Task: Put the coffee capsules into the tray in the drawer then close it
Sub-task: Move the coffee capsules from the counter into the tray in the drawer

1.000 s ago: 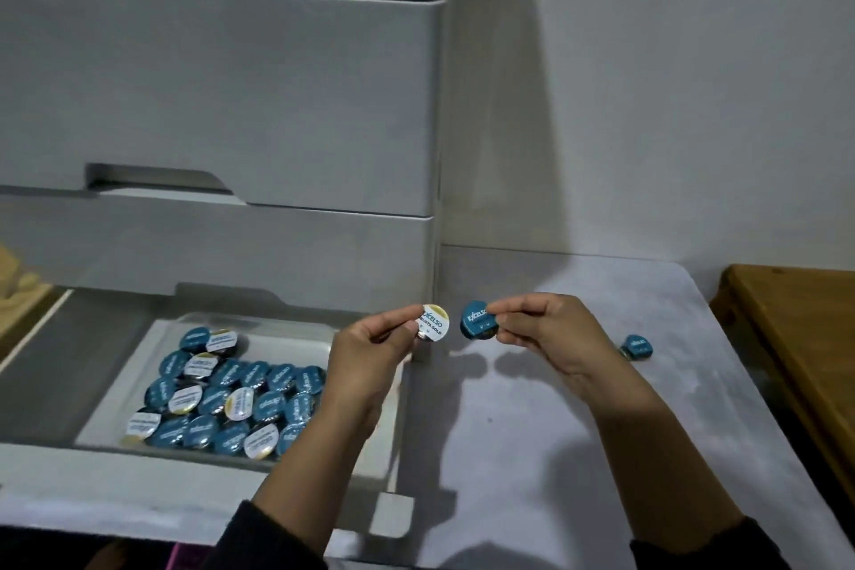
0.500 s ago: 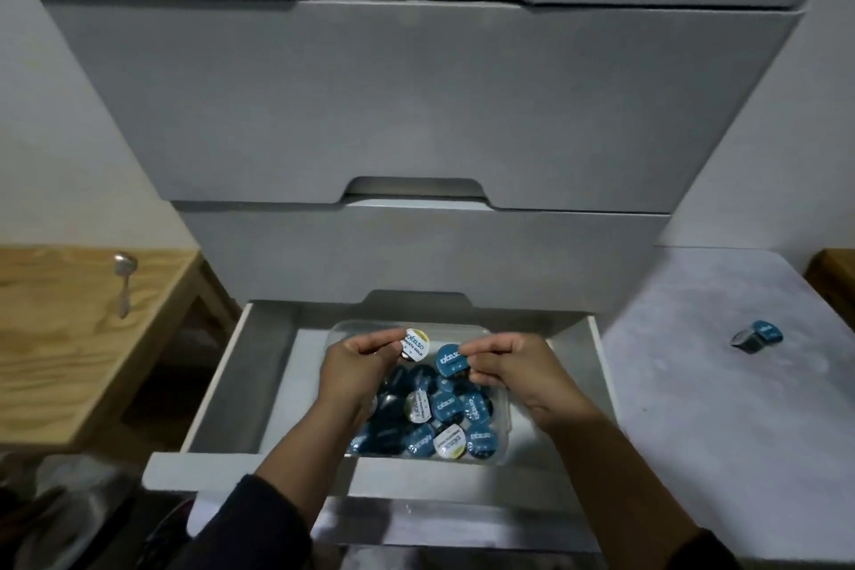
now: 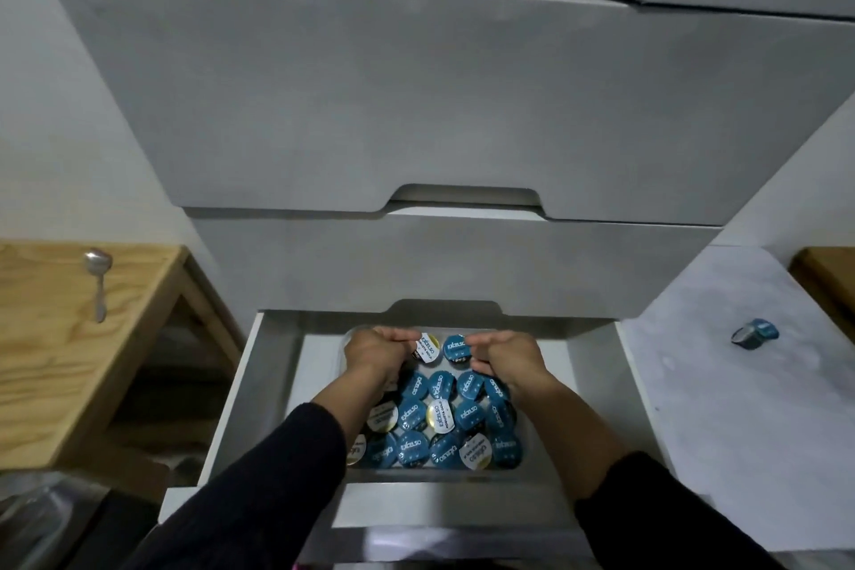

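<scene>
From the head camera, your left hand [image 3: 374, 349] pinches a white-lidded round coffee capsule [image 3: 428, 346] and your right hand [image 3: 502, 356] pinches a blue-lidded round coffee capsule [image 3: 455, 347], both over the far end of the clear plastic tray [image 3: 522, 464] in the open white drawer [image 3: 231, 421]. Lower both into the free gap, lids up, then release. 1 blue capsule [image 3: 755, 333] waits on the grey counter [image 3: 721, 407].

Single head view, looking steeply down into open drawer [image 3: 277, 384], close.
</scene>
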Demonstrator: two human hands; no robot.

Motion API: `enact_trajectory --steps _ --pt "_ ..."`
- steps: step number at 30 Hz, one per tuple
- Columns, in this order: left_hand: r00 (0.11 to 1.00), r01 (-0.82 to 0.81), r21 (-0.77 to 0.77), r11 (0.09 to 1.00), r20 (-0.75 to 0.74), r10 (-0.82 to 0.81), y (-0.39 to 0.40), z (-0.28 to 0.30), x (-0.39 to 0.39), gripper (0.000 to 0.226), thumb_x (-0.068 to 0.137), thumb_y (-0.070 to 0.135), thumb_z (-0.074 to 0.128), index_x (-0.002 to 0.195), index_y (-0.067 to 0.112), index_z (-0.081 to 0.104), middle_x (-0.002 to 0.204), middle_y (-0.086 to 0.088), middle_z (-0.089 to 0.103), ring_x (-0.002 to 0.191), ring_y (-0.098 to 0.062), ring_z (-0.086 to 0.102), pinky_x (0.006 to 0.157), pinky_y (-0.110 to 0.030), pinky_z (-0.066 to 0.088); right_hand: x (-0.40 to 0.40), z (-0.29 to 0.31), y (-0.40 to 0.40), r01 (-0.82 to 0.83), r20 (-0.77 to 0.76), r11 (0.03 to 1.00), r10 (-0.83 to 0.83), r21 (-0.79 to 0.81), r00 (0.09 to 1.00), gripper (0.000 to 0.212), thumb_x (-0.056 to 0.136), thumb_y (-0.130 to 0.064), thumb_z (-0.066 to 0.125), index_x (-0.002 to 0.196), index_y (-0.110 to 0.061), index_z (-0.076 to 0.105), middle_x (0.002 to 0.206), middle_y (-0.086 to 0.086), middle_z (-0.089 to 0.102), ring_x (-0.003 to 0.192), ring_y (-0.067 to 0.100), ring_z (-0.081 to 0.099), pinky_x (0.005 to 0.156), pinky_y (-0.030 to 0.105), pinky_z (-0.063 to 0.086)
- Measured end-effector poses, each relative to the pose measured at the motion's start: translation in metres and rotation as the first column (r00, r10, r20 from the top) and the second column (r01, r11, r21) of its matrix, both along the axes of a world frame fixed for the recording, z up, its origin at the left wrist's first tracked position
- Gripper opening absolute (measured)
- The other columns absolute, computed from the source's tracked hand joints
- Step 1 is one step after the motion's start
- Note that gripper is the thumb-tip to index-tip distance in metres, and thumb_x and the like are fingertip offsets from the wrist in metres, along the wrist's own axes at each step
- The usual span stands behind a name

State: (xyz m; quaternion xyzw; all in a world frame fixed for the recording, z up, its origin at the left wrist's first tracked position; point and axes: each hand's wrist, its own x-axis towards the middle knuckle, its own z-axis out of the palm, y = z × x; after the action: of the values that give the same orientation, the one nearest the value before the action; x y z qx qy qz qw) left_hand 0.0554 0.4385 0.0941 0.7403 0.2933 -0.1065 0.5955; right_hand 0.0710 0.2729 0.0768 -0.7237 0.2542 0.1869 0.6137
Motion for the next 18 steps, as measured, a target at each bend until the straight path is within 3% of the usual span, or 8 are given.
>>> enact_trajectory --steps 4,13,18 --pt "0.998 0.051 0.035 0.998 -0.024 -0.05 0.002 -0.007 0.006 0.013 0.082 0.014 0.068 0.094 0.016 0.072 0.101 -0.004 0.072 0.065 -0.001 0.057 0.069 -0.017 0.047 0.005 -0.006 0.002 -0.031 -0.003 0.999 0.031 -0.04 1.0 0.017 0.081 -0.004 0.066 0.073 -0.019 0.071 0.087 0.006 0.072 0.083 0.019 0.07 0.085 0.035 0.057" --pt "0.99 0.137 0.225 0.965 -0.048 -0.129 0.003 -0.016 0.014 0.008 0.082 0.01 0.067 0.088 0.013 0.071 0.1 -0.001 0.071 0.081 -0.006 0.055 0.092 -0.022 0.041 0.012 -0.015 0.008 -0.116 -0.016 0.986 0.115 -0.121 0.993 0.022 0.08 0.0 0.066 0.067 -0.017 0.069 0.083 0.01 0.072 0.082 0.023 0.07 0.084 0.033 0.057" --pt "0.987 0.163 0.327 0.931 -0.043 -0.157 0.005 -0.02 0.014 0.01 0.084 0.008 0.063 0.082 0.014 0.071 0.089 0.003 0.068 0.08 -0.006 0.056 0.091 -0.019 0.042 0.009 -0.015 0.007 -0.162 0.022 0.969 0.169 -0.184 0.985 0.021 0.079 0.0 0.067 0.067 -0.017 0.068 0.077 0.006 0.07 0.079 0.021 0.07 0.082 0.031 0.057"
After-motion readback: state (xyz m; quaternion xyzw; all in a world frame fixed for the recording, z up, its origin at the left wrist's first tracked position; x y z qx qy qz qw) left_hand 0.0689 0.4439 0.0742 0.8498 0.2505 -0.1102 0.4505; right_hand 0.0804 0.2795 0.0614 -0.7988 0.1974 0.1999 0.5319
